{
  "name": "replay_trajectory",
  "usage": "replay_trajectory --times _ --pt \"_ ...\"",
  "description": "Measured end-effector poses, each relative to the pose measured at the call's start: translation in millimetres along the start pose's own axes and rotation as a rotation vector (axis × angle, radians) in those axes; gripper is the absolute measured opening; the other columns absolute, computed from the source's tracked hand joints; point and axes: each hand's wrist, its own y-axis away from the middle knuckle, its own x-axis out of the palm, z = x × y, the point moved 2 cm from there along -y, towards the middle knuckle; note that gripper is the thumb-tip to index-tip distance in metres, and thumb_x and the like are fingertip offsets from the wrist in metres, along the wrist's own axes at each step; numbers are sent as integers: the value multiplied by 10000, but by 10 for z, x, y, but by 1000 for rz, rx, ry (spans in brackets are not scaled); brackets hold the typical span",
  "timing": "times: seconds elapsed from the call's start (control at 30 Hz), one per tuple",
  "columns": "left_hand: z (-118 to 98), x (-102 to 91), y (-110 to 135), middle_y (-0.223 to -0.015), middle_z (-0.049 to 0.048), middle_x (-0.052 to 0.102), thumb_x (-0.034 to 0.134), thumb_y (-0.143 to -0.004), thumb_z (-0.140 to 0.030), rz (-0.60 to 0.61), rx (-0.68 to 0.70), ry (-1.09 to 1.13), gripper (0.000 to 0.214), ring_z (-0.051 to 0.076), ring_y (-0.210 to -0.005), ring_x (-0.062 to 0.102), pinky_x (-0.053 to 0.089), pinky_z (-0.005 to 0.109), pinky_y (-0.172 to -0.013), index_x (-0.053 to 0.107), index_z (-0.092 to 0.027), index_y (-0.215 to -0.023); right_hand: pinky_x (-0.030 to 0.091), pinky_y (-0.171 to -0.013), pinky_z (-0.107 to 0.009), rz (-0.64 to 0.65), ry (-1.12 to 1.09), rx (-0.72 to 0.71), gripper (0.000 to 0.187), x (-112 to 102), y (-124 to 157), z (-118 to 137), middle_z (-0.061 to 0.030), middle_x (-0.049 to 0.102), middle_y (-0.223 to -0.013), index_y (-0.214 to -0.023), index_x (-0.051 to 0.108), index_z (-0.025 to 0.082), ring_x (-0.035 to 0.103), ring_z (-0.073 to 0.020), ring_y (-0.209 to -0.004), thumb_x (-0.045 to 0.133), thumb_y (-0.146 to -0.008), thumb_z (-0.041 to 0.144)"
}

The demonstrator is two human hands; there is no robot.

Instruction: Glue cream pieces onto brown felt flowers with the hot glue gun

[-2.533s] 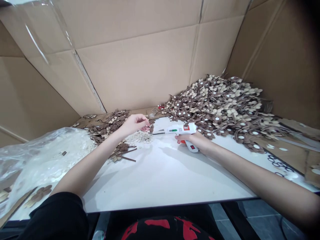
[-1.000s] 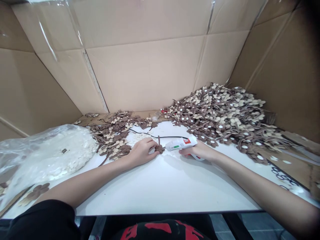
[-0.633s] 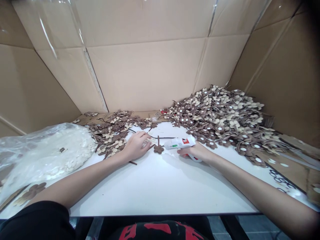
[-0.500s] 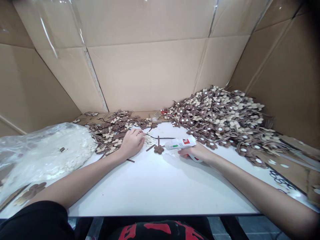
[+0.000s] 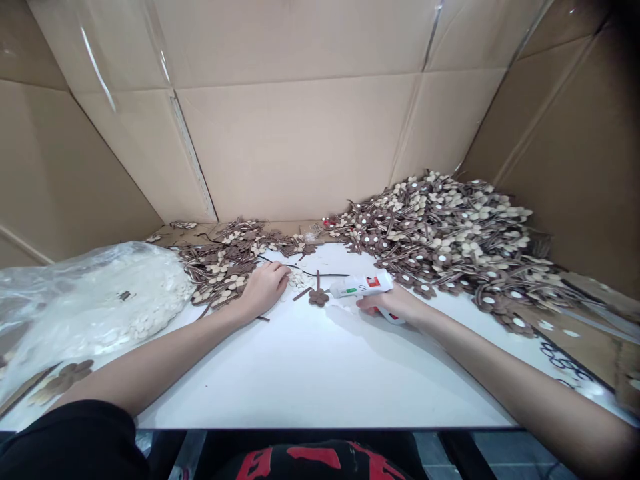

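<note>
The right hand [image 5: 393, 301] wraps round the handle of a white plastic glue gun [image 5: 357, 287] with red and green patches, its nozzle aimed left. Just beyond the tip, 1 flat brown felt-like flower [image 5: 319, 297] with a narrow stem strip pointing away from the person lies on the smooth white tabletop [image 5: 320, 373]; whether the nozzle touches it, I cannot tell.

The left hand [image 5: 267, 287] rests palm down beside a scatter of small white discs [image 5: 300, 279]. Its fingers curl out of sight, so I cannot tell whether they pinch anything.

The flower is probably light, soft and bendy, easily nudged across the slick surface. It is best held flat by a petal's outer edge, clear of the nozzle; the thin stem would likely twist. The discs look light and thin, better pinched singly by the rim. The gun, likely the heaviest piece here, calls for a full grip round its handle.
</note>
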Motion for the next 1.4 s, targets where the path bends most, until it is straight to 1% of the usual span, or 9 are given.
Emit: replay_trajectory --times 0.2,0.33,0.57,0.73,0.9,1.1,1.23,1.4 --pt "-19 -7 7 -917 58 592 412 -863 -170 -14 -1 64 203 199 -882 528 421 312 -761 597 -184 -945 298 -466 -239 -18 -9 1 109 13 -5 -1 21 511 -504 -507 502 171 436 -114 -484 572 -567 229" --pt "-12 1 10 -928 62 573 404 -860 -153 -34 -1 128 200 193 -883 529 431 301 -760 584 -173 -945 292 -457 -244 -15 8 9 124 16 -1 1 19 506 -504 -489 493 173 409 -107 -462 572 -561 236" --pt "10 21 16 -956 65 541 397 -859 -143 -92 41 248 196 165 -854 541 436 269 -752 564 -157 -960 296 -448 -238 -20 15 -7 124 10 -36 -34 11 525 -510 -505 502 172 435 -115 -470 572 -577 246" --pt "-15 -16 21 -915 52 571 420 -850 -133 -65 24 189 182 166 -825 538 423 261 -700 576 -165 -939 286 -434 -235 -17 32 -24 131 3 -53 -64 9 531 -511 -502 508 168 426 -111 -460 572 -581 251" --pt "-36 -50 22 -869 44 603 473 -840 -161 -73 25 94 135 186 -848 517 407 278 -712 598 -173 -888 282 -431 -236 -11 48 -19 106 -9 -54 -80 12 529 -514 -537 528 168 423 -112 -459 567 -581 257" --pt "-22 -45 24 -880 34 618 494 -831 -163 -64 12 118 115 182 -842 522 415 277 -712 597 -172 -881 304 -459 -237 -7 37 -17 99 -7 -33 -54 20 515 -511 -529 514 173 450 -122 -496 567 -576 243" --pt "-16 -25 27 -898 43 624 490 -833 -169 -67 9 132 135 184 -851 534 425 278 -720 609 -173 -896 302 -465 -238 7 33 -27 114 -4 -19 -29 25 517 -514 -512 496 175 438 -114 -489 562 -581 237" --pt "14 10 36 -912 49 633 511 -834 -219 -59 -29 202 146 183 -853 561 437 283 -751 617 -175 -923 305 -470 -238 4 32 -11 99 -12 1 -15 26 527 -523 -524 507 173 433 -110 -486 564 -578 233"
